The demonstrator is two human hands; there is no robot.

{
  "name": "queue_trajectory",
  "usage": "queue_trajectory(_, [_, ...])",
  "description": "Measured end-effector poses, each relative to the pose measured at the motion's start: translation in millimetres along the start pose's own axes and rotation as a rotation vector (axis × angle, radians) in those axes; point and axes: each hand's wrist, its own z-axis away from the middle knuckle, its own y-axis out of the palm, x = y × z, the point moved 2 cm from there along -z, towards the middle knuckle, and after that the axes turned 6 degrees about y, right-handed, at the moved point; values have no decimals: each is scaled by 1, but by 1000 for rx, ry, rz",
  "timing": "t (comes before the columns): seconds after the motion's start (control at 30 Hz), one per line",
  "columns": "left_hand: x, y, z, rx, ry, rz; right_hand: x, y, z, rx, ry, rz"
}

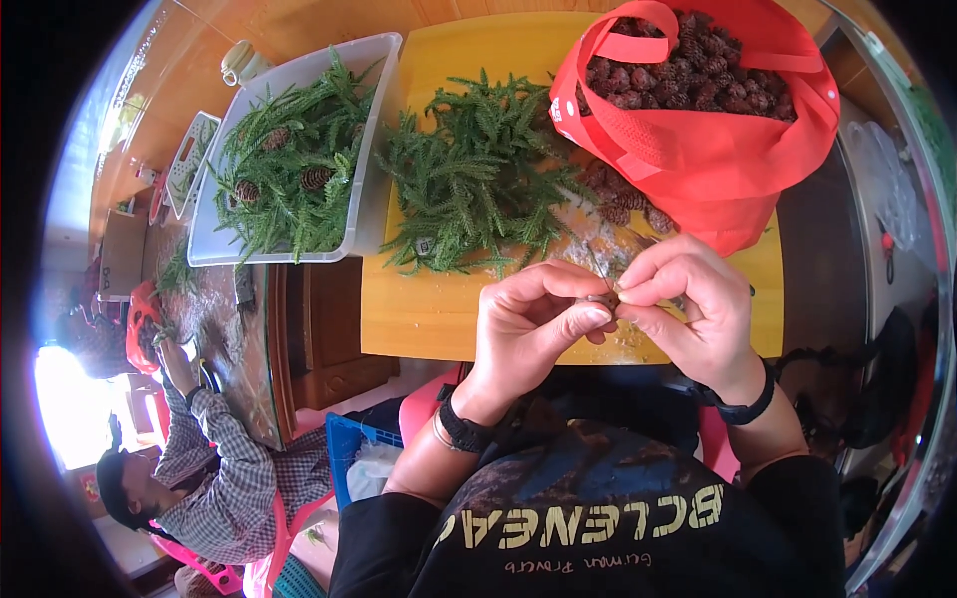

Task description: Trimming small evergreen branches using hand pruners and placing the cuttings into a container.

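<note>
Above the near edge of the yellow table [419, 324], my two hands meet fingertip to fingertip. My left hand [533, 324] pinches a small brown pine cone [604, 298], mostly covered by the fingers. The fingers of my right hand [693, 309] are closed at the cone on a thin dark wire [597, 261] that sticks up between the hands. Just beyond lie loose pine cones [618, 194] and pale crumbs. Green artificial fir sprigs [478, 174] are heaped on the table to the left of them.
A red bag [713, 159] full of pine cones stands at the far right. At the far left, a clear plastic bin [371, 149] holds fir sprigs with a few cones. A person in a checked shirt [224, 488] works at another table; a blue crate [344, 453] stands between us.
</note>
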Motion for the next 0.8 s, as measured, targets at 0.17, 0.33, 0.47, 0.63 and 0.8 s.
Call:
queue_trajectory(0.17, [2, -15, -1, 26, 69, 33, -21, -34, 8, 79, 337, 134])
queue_trajectory(0.33, [7, -15, -2, 62, 49, 118, -67, -62, 42, 279, 478, 733])
queue_trajectory(0.47, [5, -18, -4, 59, -11, 197, -79, -64, 46, 349, 603, 724])
queue_trajectory(0.63, [-3, -22, -4, 40, -37, 243, -90, -73, 49, 421, 492, 619])
queue_trajectory(0.8, [-4, -23, -1, 23, -56, 261, -91, -78, 47, 438, 606, 552])
